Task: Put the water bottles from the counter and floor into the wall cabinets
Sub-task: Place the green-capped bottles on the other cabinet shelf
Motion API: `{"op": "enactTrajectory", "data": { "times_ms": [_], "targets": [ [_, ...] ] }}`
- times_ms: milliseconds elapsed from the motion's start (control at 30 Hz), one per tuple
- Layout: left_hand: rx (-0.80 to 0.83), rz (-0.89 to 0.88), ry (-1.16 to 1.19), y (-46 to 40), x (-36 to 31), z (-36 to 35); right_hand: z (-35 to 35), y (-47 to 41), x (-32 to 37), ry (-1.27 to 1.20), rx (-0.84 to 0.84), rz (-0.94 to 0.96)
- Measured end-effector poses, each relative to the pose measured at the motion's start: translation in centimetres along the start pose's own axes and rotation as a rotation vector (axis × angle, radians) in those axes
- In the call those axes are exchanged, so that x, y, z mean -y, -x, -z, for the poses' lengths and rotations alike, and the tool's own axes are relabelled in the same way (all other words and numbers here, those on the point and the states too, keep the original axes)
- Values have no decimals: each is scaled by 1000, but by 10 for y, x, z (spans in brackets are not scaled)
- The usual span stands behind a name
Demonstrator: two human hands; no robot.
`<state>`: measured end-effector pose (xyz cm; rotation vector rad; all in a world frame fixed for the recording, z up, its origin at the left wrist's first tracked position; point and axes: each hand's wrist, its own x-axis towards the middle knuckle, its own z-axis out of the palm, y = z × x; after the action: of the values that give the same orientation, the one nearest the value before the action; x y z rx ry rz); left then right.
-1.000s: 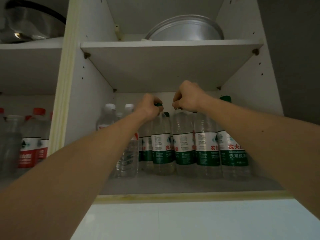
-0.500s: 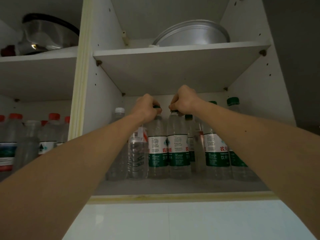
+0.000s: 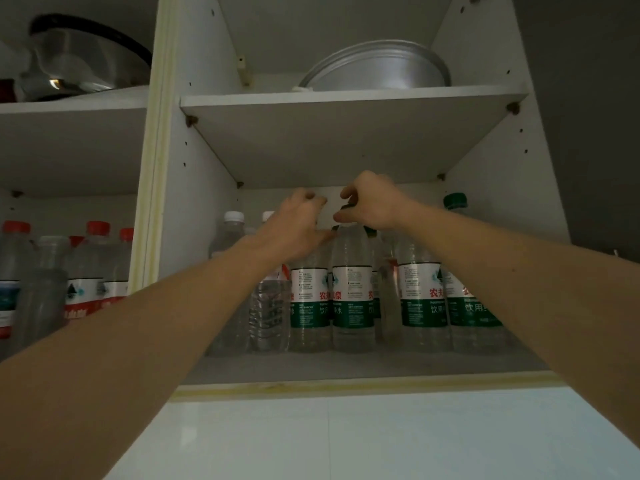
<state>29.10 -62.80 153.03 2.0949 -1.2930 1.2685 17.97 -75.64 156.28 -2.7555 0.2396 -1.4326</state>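
1. Both hands are reaching into the lower compartment of the white wall cabinet (image 3: 346,388).
2. Left hand (image 3: 294,226) is hovering with fingers loosely spread, resting against the shoulder of a clear green-labelled water bottle (image 3: 309,303).
3. Right hand (image 3: 372,200) is pinching the cap of a neighbouring clear green-labelled plastic bottle (image 3: 352,299), standing mid-shelf near the front edge.
4. More green-capped bottles (image 3: 420,296) are standing toward the right wall.
5. A metal pan (image 3: 377,69) is sitting on the upper shelf.

green-and-white bottle labels (image 3: 352,299), red caps (image 3: 98,227), white cabinet (image 3: 346,98)
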Motion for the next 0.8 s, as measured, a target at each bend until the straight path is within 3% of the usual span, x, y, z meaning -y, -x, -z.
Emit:
{"op": "enactTrajectory", "data": {
  "times_ms": [133,267,400,533,667,800],
  "targets": [
    [12,-146,-32,31,-13,-23,29,34,-13,65,-276,110],
    [26,-279,-224,49,-26,-50,40,82,-37,78,-442,30],
    [27,-277,-341,50,-33,-64,25,128,-60,87,-407,-156],
    [11,-282,-341,51,-33,-66,3,160,-80,-119,-256,-353],
    [-11,-287,-352,55,-35,-68,-6,167,-85,-267,-246,-365],
    [-22,-289,-336,60,-41,-66,-12,169,-85,-186,-296,-403]
  ]
}}
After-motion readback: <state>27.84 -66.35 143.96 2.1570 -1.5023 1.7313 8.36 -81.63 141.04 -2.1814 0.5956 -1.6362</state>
